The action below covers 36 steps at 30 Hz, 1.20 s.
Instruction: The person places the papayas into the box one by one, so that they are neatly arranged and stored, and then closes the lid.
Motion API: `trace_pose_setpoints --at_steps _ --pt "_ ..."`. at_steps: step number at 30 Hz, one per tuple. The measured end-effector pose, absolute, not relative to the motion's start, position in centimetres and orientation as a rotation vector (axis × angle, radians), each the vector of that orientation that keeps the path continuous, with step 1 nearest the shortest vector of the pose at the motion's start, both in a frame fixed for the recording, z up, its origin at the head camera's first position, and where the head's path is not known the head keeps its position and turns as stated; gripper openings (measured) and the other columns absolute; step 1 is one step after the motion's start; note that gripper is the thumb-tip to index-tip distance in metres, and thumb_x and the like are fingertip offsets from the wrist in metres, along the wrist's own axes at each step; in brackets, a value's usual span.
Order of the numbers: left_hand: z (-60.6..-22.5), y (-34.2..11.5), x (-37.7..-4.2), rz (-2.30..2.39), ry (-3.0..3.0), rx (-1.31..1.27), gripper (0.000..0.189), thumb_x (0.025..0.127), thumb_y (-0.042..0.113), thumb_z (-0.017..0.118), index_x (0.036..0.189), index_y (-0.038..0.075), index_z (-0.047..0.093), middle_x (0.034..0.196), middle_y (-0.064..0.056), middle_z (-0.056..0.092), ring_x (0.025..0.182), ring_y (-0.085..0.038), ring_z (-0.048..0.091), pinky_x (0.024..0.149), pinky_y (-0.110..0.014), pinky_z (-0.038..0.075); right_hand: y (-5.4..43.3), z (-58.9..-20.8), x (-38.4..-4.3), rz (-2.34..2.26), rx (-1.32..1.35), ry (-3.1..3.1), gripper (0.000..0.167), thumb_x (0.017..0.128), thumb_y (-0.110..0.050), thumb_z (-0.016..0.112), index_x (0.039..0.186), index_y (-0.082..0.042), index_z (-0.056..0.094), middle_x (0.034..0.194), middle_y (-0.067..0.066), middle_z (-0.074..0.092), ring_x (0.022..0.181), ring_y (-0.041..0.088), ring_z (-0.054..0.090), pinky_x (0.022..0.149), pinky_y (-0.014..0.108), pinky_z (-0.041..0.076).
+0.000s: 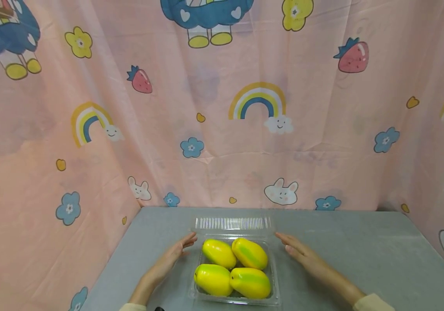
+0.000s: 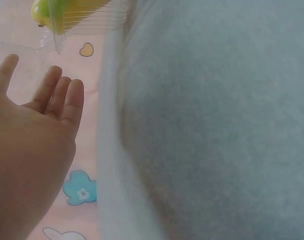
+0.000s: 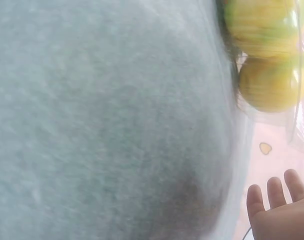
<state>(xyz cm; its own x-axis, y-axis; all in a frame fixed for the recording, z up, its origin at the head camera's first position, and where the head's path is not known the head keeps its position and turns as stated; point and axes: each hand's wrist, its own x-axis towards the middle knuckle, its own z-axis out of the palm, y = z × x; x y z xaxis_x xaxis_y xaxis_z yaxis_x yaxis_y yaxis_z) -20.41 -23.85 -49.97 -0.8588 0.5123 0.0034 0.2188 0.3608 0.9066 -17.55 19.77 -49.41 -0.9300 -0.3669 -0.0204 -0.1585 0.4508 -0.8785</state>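
A clear plastic box (image 1: 274, 298) sits at the front middle of the table, its transparent ribbed lid (image 1: 232, 223) folded back behind it. Inside lie several glossy yellow fruits (image 1: 250, 283) with green streaks, oval and mango-like; their exact kind is unclear. My left hand (image 1: 172, 258) is beside the box's left rear corner, fingers straight and holding nothing. On the other side my right hand (image 1: 303, 255) reaches toward the right rear corner, fingers extended and empty. The left wrist view shows the left hand (image 2: 37, 130) apart from the box; the right wrist view shows the right hand's fingers (image 3: 275, 192) spread slightly.
The grey table (image 1: 354, 246) extends to both sides of the box. A pink patterned cloth (image 1: 222, 164) hangs behind the table and along its sides. A small dark object (image 1: 159, 309) shows at the bottom edge of the head view, left of the box.
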Motion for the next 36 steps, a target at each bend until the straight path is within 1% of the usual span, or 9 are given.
trace_pose_setpoints --at_steps 5,9,14,16,21,23,27,31,36 --pt "-50.2 -23.9 -20.0 1.468 2.368 0.585 0.056 0.109 0.039 0.012 0.156 0.013 0.029 0.159 -0.017 0.036 0.145 -0.042 0.035 0.114 -0.059 0.037 19.7 -49.7 -17.3 -1.462 -0.446 2.5 0.049 0.106 -0.038 0.037 0.153 -0.022 0.038 0.161 0.017 0.03 0.147 0.048 0.028 0.111 0.075 0.026" --pt "-50.2 -24.0 -19.7 1.438 2.389 0.543 0.055 0.109 0.039 0.011 0.155 0.019 0.033 0.16 -0.012 0.036 0.146 -0.035 0.035 0.112 -0.049 0.04 19.7 -49.9 -17.1 -1.463 -0.424 2.476 0.047 0.106 -0.039 0.037 0.152 -0.029 0.039 0.162 0.016 0.03 0.147 0.048 0.026 0.109 0.078 0.025" --pt "-50.4 -24.2 -19.7 1.4 2.328 0.567 0.053 0.109 0.041 0.011 0.157 0.025 0.027 0.161 -0.014 0.033 0.146 -0.038 0.034 0.111 -0.04 0.042 19.8 -50.4 -17.0 -1.455 -0.418 2.451 0.046 0.106 -0.039 0.039 0.152 -0.033 0.039 0.162 0.016 0.028 0.147 0.05 0.025 0.106 0.081 0.024" --pt "-50.6 -24.3 -19.8 1.393 2.289 0.598 0.053 0.109 0.04 0.012 0.158 0.024 0.023 0.161 -0.017 0.031 0.147 -0.043 0.032 0.113 -0.042 0.042 19.8 -50.8 -17.0 -1.444 -0.428 2.451 0.047 0.106 -0.039 0.041 0.152 -0.03 0.039 0.162 0.017 0.029 0.147 0.05 0.025 0.106 0.08 0.025" --pt "-51.1 -24.6 -19.7 1.35 2.264 0.636 0.054 0.108 0.045 0.026 0.159 0.029 0.018 0.162 -0.016 0.031 0.149 -0.042 0.029 0.116 -0.061 0.033 19.6 -51.3 -16.6 -1.411 -0.475 2.465 0.055 0.104 -0.035 0.048 0.155 -0.021 0.034 0.161 0.019 0.028 0.144 0.051 0.028 0.106 0.074 0.034" --pt "-51.3 -24.7 -19.7 1.335 2.259 0.643 0.059 0.105 0.051 0.034 0.158 0.034 0.017 0.162 -0.013 0.03 0.15 -0.04 0.028 0.117 -0.063 0.031 19.5 -51.3 -16.3 -1.391 -0.477 2.478 0.061 0.101 -0.037 0.053 0.156 -0.021 0.031 0.162 0.019 0.027 0.144 0.051 0.029 0.107 0.072 0.036" --pt "-51.4 -24.8 -19.6 1.325 2.247 0.666 0.076 0.095 0.061 0.05 0.158 0.037 0.015 0.163 -0.012 0.028 0.149 -0.037 0.029 0.116 -0.049 0.038 19.4 -51.4 -15.9 -1.357 -0.478 2.498 0.073 0.095 -0.041 0.062 0.157 -0.024 0.028 0.162 0.02 0.026 0.142 0.05 0.032 0.109 0.07 0.036" --pt "-51.1 -24.7 -19.4 1.31 2.244 0.673 0.091 0.087 0.059 0.065 0.158 0.036 0.014 0.163 -0.012 0.027 0.149 -0.032 0.031 0.112 -0.032 0.042 19.4 -51.5 -15.7 -1.343 -0.486 2.501 0.078 0.093 -0.039 0.067 0.158 -0.025 0.026 0.161 0.017 0.027 0.141 0.048 0.035 0.109 0.067 0.038" --pt "-50.5 -24.7 -19.1 1.271 2.239 0.678 0.102 0.082 0.053 0.075 0.159 0.034 0.011 0.164 -0.011 0.025 0.149 -0.03 0.03 0.111 -0.028 0.042 19.4 -51.5 -15.6 -1.321 -0.489 2.507 0.086 0.089 -0.042 0.071 0.158 -0.025 0.023 0.16 0.016 0.031 0.141 0.047 0.036 0.109 0.067 0.037"
